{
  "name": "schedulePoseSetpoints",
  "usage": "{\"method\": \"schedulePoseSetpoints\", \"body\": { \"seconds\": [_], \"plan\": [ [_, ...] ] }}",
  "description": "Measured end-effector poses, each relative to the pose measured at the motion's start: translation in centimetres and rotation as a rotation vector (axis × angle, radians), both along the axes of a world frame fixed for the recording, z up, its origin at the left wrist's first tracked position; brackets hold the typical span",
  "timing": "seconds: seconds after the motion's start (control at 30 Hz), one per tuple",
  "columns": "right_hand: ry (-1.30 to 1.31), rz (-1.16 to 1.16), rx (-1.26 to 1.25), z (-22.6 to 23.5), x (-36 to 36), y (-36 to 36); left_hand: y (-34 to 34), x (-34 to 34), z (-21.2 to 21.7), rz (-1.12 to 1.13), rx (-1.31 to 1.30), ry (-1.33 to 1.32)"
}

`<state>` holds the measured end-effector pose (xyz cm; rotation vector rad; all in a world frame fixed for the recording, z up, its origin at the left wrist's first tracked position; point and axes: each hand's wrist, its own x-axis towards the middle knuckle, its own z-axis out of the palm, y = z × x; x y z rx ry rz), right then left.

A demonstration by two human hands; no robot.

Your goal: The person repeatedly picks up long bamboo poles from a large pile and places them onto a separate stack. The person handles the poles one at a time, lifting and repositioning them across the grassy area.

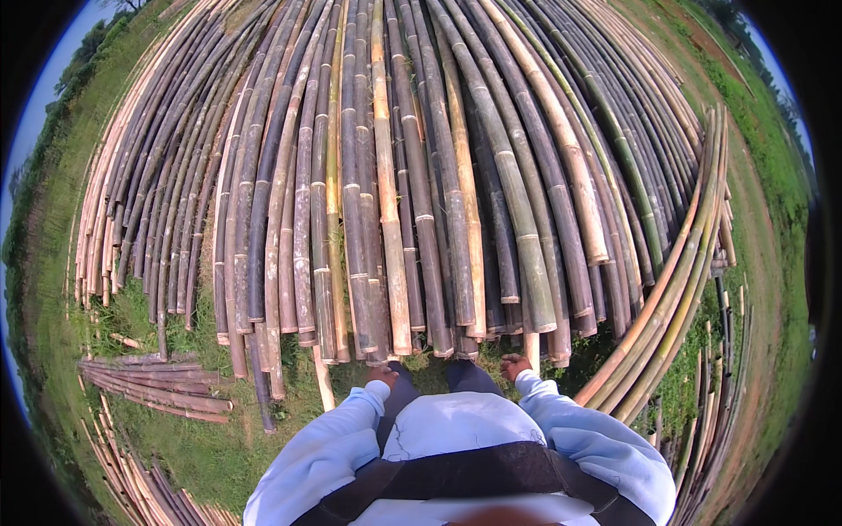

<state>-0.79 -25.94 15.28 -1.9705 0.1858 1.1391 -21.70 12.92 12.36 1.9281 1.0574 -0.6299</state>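
Note:
Bamboo poles [386, 202] lie side by side in a wide stack in front of me, their cut ends toward my legs. My left hand [382, 375], its fingers curled in, hangs by my left thigh close to the ends of the middle poles. To the right, my right hand [516, 366] is closed in a loose fist, just short of the pole ends and beside a pale upright-looking pole [532, 351]. Nothing shows sticking out of either hand. Both arms wear light blue sleeves.
Long greenish-tan poles [671, 307] curve along my right side. More thin poles [715, 399] lie beyond them. At left, a small pile of reddish-brown poles [158, 386] rests on the grass [210, 451], with further poles [132, 469] below it. A dirt track runs at far right.

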Motion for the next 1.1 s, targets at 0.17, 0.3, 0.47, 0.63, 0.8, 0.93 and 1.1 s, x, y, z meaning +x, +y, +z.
{"method": "schedulePoseSetpoints", "body": {
  "seconds": [0.17,0.3,0.47,0.63,0.8,0.93,1.1],
  "plan": [
    [0.093,-0.121,-0.225,2.4,-3.3,-0.2,-2.9,1.8,0.1,-0.05,-0.161,0.02],
    [0.059,-0.069,-0.396,1.7,-4.2,0.3,-4.1,4.9,0.5,0.022,-0.345,0.034],
    [-0.208,0.024,-0.436,-1.7,0.4,6.8,-4.1,9.0,-1.5,0.014,-0.366,0.025],
    [-0.506,-0.043,-0.496,-5.0,6.9,16.2,-2.8,12.3,-4.6,-0.02,-0.345,0.011],
    [-0.376,0.057,-0.747,-3.5,8.9,22.5,-0.8,11.7,-5.6,0.105,-0.411,-0.058],
    [-0.283,0.022,-0.777,-1.9,7.1,27.1,1.3,8.3,-5.3,0.214,-0.374,-0.075],
    [-0.261,0.373,-0.595,-2.3,4.4,32.0,3.9,4.7,-3.8,0.235,-0.34,-0.041]
  ]
}}
